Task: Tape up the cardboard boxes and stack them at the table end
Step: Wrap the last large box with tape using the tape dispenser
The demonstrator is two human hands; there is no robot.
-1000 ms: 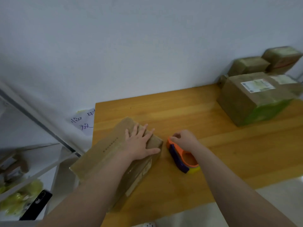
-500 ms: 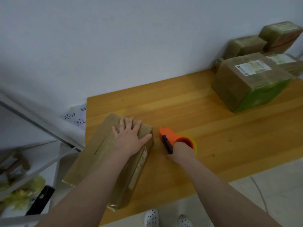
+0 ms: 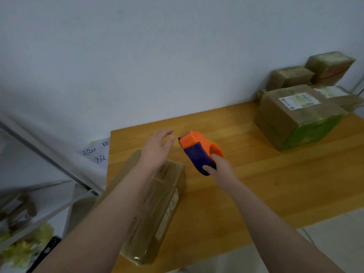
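Gripping the tape dispenser [image 3: 197, 154], right hand [image 3: 221, 170] hides its rear.

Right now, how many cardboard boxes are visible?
5: long box near left; large box far right; third box beyond it; two small boxes by the wall. Others may be hidden.

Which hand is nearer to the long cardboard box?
Left. The left hand hovers open above the far end of the cardboard box; the right hand is to its right, gripping the tape dispenser.

The tape dispenser [image 3: 198, 152] is showing orange over dark blue. The near box [image 3: 165, 196] at seven o'clock is looking brown; the far box [image 3: 285, 119] at two o'clock is showing a green side.
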